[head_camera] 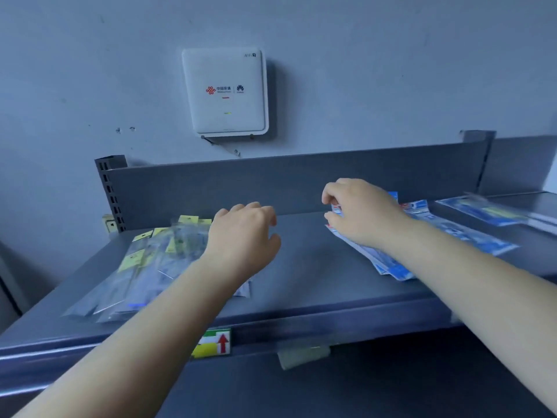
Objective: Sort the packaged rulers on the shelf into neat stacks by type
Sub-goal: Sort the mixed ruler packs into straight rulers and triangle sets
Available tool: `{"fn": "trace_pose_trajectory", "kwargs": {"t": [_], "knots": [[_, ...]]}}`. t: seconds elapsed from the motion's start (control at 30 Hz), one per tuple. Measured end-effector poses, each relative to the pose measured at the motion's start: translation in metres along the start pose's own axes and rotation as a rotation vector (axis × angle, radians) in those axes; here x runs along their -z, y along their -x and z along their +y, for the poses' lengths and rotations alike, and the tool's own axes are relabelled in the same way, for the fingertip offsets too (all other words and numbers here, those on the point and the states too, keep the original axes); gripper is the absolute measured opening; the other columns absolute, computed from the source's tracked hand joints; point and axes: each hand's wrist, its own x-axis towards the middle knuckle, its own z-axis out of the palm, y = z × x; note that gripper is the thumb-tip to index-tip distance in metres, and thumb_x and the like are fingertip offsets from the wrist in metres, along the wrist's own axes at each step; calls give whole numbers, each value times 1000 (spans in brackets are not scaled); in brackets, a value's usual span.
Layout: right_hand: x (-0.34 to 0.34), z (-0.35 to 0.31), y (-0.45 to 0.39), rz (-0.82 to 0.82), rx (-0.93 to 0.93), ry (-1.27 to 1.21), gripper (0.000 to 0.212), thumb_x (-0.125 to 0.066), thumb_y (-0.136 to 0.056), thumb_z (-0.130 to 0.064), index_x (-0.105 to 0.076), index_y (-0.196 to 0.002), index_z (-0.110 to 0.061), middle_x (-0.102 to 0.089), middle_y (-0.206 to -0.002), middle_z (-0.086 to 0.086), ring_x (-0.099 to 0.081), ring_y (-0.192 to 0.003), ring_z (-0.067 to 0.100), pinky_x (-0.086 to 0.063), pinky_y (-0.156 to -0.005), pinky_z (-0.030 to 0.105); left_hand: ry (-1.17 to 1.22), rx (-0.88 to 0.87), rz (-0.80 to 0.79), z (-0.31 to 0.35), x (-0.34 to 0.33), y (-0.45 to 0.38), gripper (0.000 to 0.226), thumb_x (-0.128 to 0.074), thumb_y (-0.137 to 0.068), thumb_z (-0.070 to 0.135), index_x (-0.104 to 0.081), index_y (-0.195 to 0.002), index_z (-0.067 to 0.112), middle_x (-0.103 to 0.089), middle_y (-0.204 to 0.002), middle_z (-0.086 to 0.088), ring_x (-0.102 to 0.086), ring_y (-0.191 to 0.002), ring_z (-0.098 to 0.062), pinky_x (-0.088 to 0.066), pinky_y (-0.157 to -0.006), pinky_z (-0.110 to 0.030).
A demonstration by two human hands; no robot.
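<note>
On grey shelf, packaged rulers; wall router

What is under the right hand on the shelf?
The right hand lies over blue-and-white ruler packets fanned on the shelf. Their upper ends are covered by the hand.

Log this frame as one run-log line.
left hand: open, over yellow-tagged packs | right hand: pinching blue packs | shelf: two piles, apart
</note>
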Motion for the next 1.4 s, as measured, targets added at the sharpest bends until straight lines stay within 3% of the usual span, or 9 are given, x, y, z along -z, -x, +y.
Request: {"fn": "trace_pose_trajectory", "kwargs": {"t": [0.1, 0.23, 0.43, 0.6, 0.8, 1.07, 1.23, 1.4], "knots": [[20, 40, 26, 2, 14, 151, 23, -46, -90, -20, -54, -112, -20, -54, -112, -4, -48, -107, 20, -32, -72, 27, -89, -83, 12, 53, -9, -10, 27, -47, -90, 29, -57, -114, 21, -57, -115, 4, -52, -104, -22, -28, -78, -28], [45, 98, 64, -16, 3, 253, 22, -44, -91, -21, -53, -111, -22, -54, -113, -4, -48, -106, 20, -30, -72, 28, -97, -150, 36, 128, -20, -22, 25, -45, -91, 30, -57, -111, 20, -57, -113, 4, -52, -102, -22, -26, -76, -27], [76, 183, 120, -65, -73, 304, 23, -44, -92, -24, -52, -113, -22, -54, -112, -5, -46, -105, 19, -29, -72, 28, -35, -217, 28, 227, -36, -35, 27, -46, -91, 31, -55, -114, 20, -56, -118, 2, -49, -112, -23, -32, -90, -32], [88, 239, 148, -110, -176, 295, 25, -46, -92, -29, -52, -117, -23, -53, -116, -5, -45, -111, 19, -29, -72, 27, 14, -262, -25, 287, -53, -45, 26, -46, -90, 29, -56, -112, 19, -57, -117, 3, -49, -112, -21, -32, -89, -31], [91, 289, 156, -97, -247, 265, 23, -48, -91, -31, -54, -112, -24, -55, -111, -6, -48, -106, 17, -36, -72, 29, 31, -317, -76, 325, -69, -74, 28, -46, -91, 31, -56, -115, 21, -57, -118, 3, -51, -112, -21, -32, -94, -32], [76, 346, 129, -127, -289, 190, 20, -53, -88, -33, -56, -105, -24, -56, -109, -7, -50, -104, 17, -45, -81, 33, -12, -373, -116, 358, -98, -119, 28, -46, -91, 31, -56, -114, 20, -58, -117, 2, -52, -109, -23, -31, -84, -31], [56, 376, 107, -157, -310, 134, 22, -56, -87, -36, -56, -105, -25, -56, -108, -8, -51, -105, 16, -45, -84, 32, -13, -406, -163, 373, -116, -142, 28, -46, -91, 31, -55, -115, 17, -59, -117, 2, -52, -111, -22, -30, -83, -30], [37, 405, 98, -203, -339, 84, 26, -57, -86, -41, -55, -107, -25, -54, -108, -10, -50, -101, 13, -38, -76, 26, 25, -411, -224, 388, -133, -153, 31, -47, -91, 36, -55, -114, 17, -61, -116, 2, -54, -108, -22, -36, -88, -30]]}}
